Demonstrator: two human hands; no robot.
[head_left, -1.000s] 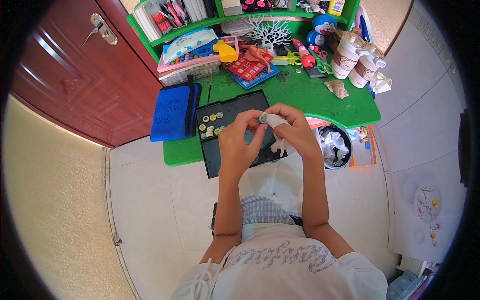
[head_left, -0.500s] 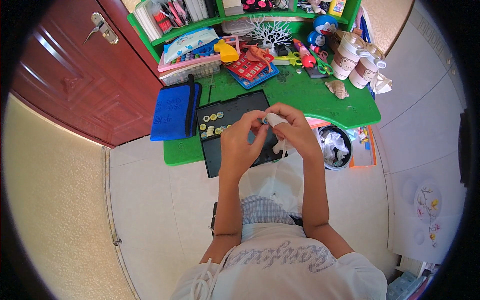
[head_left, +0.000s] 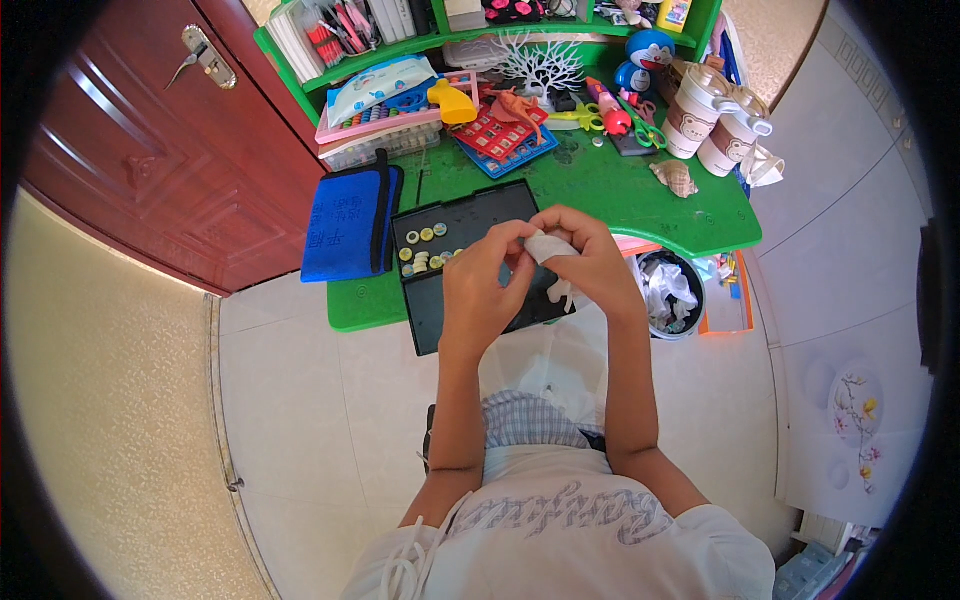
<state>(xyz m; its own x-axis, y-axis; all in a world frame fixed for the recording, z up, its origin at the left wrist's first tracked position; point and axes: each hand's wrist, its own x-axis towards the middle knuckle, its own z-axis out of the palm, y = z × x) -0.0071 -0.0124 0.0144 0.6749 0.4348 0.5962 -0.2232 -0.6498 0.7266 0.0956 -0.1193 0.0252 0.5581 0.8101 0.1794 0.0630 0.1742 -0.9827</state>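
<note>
A white wet wipe is gripped by my right hand, with its loose end hanging below the fingers. My left hand meets it from the left, thumb and index finger pinched at the wipe's edge. The small round piece between the fingertips is now mostly covered by the wipe. Both hands are above an opened black folding case. In its far half lie several small round discs, pale with coloured faces; my left hand hides part of that half.
The case lies on a green desk, reaching past its near edge. Left of it is a blue zip pouch. Farther back stand a white coral-shaped ornament, a shell and two lidded cups. A waste bin sits below right.
The wipe has shifted slightly left over the fingertips and now covers the small round piece that showed a bluish face before. My hands otherwise stay in place.
</note>
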